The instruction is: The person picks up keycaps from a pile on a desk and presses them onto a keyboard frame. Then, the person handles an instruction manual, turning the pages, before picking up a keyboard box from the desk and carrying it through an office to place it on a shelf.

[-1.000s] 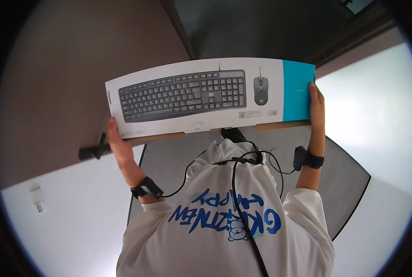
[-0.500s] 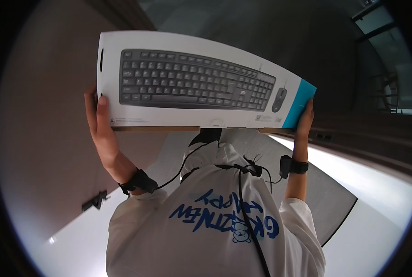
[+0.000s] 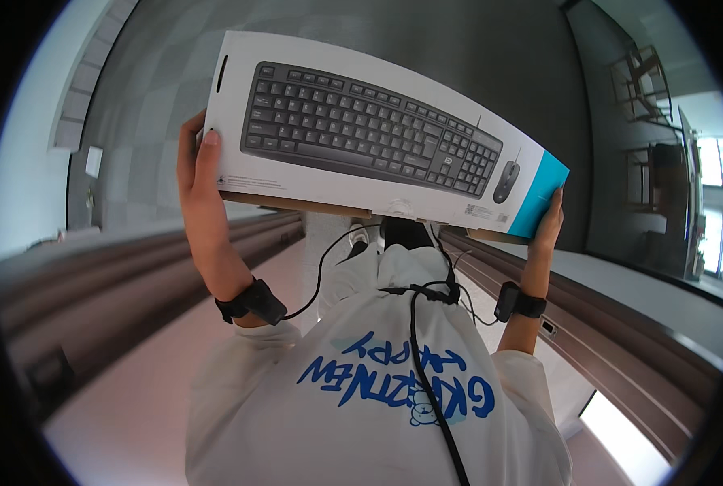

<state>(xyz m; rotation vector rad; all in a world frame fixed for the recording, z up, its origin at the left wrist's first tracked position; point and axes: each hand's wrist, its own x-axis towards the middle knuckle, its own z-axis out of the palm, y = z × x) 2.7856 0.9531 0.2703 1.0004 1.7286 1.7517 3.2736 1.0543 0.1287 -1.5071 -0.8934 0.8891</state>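
Observation:
Between my two hands I carry a long white keyboard box (image 3: 337,182) with a teal right end. Its upper face bears a picture of a black keyboard and a small mouse. My left hand (image 3: 199,158) is closed around the left end, thumb on the printed face and fingers partly hidden behind the edge. At the teal end, my right hand (image 3: 550,219) grips the side, its other fingers out of sight under the box. The box tilts down toward the right. Each wrist wears a black strap with a small module, and cables run from these to my waist.
Brown door frame posts (image 3: 159,263) stand on my left, and another frame side (image 3: 596,324) runs close on my right. Beyond lies a grey tiled floor (image 3: 143,121). Wooden chairs (image 3: 645,85) stand at the far right, beside bright windows.
I have moved forward into the doorway, so the frame sits at both sides and the room beyond shows. The box has shifted right and tilts more; both hands keep their hold.

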